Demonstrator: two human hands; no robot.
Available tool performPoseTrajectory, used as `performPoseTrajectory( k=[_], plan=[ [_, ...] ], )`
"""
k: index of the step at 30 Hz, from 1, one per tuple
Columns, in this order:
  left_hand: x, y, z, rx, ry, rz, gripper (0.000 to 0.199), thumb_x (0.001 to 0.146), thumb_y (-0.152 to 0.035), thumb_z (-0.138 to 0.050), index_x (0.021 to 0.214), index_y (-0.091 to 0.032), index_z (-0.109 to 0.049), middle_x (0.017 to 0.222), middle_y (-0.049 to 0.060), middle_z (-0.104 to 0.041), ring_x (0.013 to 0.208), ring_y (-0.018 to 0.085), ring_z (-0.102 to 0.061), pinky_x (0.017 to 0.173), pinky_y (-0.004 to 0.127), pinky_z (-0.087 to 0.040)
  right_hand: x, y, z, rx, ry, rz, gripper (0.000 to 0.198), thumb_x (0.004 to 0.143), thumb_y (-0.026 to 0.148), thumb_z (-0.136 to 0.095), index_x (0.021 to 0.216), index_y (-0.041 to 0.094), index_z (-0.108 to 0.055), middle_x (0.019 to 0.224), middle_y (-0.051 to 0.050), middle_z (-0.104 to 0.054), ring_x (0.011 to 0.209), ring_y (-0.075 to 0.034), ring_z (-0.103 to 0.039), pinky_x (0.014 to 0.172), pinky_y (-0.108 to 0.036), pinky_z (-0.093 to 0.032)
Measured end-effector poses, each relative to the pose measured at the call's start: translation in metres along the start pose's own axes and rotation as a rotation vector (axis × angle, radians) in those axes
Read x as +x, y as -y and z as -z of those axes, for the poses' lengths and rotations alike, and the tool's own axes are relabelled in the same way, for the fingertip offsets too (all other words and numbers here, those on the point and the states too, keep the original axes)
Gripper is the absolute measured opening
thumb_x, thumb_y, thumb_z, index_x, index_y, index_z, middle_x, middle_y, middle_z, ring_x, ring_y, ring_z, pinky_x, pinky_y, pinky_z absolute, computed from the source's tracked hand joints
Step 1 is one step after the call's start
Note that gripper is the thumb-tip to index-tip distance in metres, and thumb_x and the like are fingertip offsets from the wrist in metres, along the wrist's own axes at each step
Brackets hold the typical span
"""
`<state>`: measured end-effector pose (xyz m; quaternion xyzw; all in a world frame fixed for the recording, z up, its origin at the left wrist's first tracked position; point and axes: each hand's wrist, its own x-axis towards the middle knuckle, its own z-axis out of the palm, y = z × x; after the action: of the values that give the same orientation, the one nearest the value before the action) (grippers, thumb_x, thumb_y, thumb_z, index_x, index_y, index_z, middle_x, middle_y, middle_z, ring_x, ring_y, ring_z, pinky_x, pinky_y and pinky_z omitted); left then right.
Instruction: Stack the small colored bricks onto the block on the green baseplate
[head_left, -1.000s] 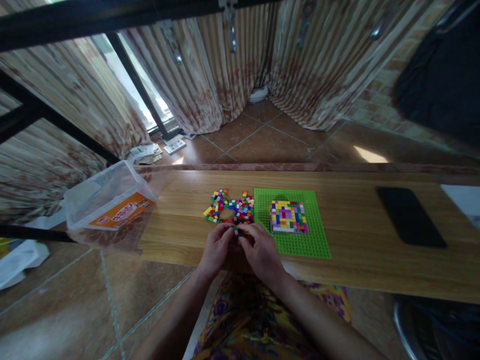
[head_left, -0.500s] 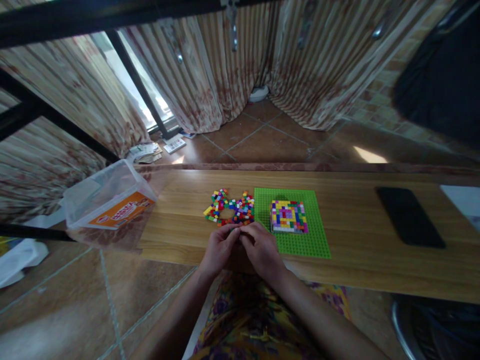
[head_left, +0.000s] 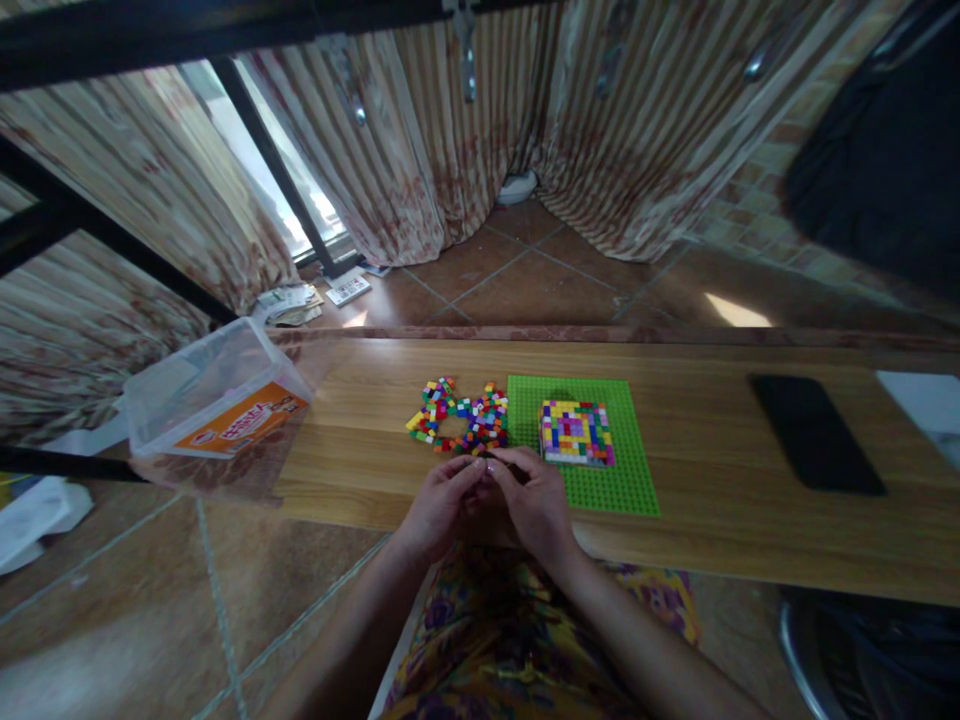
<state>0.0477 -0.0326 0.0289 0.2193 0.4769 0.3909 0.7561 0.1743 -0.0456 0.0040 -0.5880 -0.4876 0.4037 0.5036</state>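
My left hand (head_left: 442, 500) and my right hand (head_left: 531, 498) meet above the table's near edge, thumbs and fingertips pressed together. Whatever they pinch is too small and too covered to name. Just beyond the fingers lies a loose heap of small coloured toy bricks (head_left: 489, 418), spread in a rough ring with bare wood in its middle. Right of the heap, a green studded baseplate (head_left: 634, 480) carries a square block built of many-coloured bricks (head_left: 576, 432). My right hand overlaps the baseplate's near left corner in the view.
A clear plastic tub (head_left: 217, 400) with an orange label stands at the left end of the wooden table (head_left: 705, 420). On the right lie a black flat phone-like slab (head_left: 817, 432) and white paper (head_left: 926, 405). A dark round-rimmed object (head_left: 847, 650) is below the table, lower right.
My right hand has shifted slightly, its fingers and thumb now posed differently against the left fingertips. The bricks, baseplate and built block look the same.
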Motion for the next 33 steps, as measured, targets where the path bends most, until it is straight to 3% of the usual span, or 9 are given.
performPoseTrajectory(
  k=[5, 12, 19, 26, 33],
  plan=[
    [-0.001, 0.001, 0.003, 0.062, -0.001, -0.029, 0.029, 0.06, -0.033, -0.084, 0.072, -0.012, -0.067, 0.059, -0.003, -0.057, 0.048, 0.002, -0.042, 0.042, 0.013, -0.026, -0.003, 0.0, 0.001, -0.03, 0.001, 0.081, 0.014, 0.086, 0.028, -0.06, 0.088, 0.022, -0.073, 0.085, -0.004, -0.069, 0.079, -0.016, -0.064, 0.075, -0.029, -0.05],
    [0.0, 0.002, -0.003, 0.126, -0.052, -0.061, 0.028, 0.06, -0.034, -0.081, 0.069, -0.013, -0.066, 0.059, -0.004, -0.054, 0.049, 0.002, -0.041, 0.045, 0.013, -0.029, -0.006, 0.007, 0.006, -0.044, -0.004, 0.064, 0.015, 0.087, 0.031, -0.059, 0.085, 0.021, -0.07, 0.083, -0.003, -0.067, 0.078, -0.016, -0.062, 0.073, -0.027, -0.048],
    [0.003, 0.001, -0.002, 0.166, -0.103, -0.031, 0.029, 0.062, -0.038, -0.079, 0.071, -0.013, -0.065, 0.062, -0.003, -0.056, 0.047, 0.001, -0.04, 0.042, 0.012, -0.025, -0.023, 0.017, 0.052, -0.192, -0.046, 0.084, 0.029, 0.094, 0.032, -0.047, 0.072, 0.02, -0.06, 0.07, 0.001, -0.055, 0.067, -0.013, -0.052, 0.062, -0.024, -0.04],
    [0.006, 0.003, -0.004, 0.207, -0.127, -0.029, 0.029, 0.061, -0.038, -0.079, 0.071, -0.014, -0.064, 0.063, -0.003, -0.058, 0.048, 0.002, -0.043, 0.044, 0.012, -0.028, -0.031, 0.0, 0.105, -0.224, -0.205, 0.067, 0.024, 0.091, 0.038, -0.056, 0.09, 0.021, -0.073, 0.088, -0.004, -0.067, 0.081, -0.017, -0.061, 0.074, -0.029, -0.048],
    [0.006, 0.004, -0.006, 0.231, -0.124, -0.052, 0.03, 0.061, -0.038, -0.079, 0.072, -0.014, -0.065, 0.062, -0.002, -0.059, 0.049, 0.002, -0.043, 0.044, 0.013, -0.029, -0.013, -0.013, 0.121, -0.252, -0.335, 0.139, 0.024, 0.086, 0.042, -0.061, 0.089, 0.024, -0.076, 0.09, -0.004, -0.069, 0.086, -0.02, -0.063, 0.076, -0.035, -0.051]
  ],
)
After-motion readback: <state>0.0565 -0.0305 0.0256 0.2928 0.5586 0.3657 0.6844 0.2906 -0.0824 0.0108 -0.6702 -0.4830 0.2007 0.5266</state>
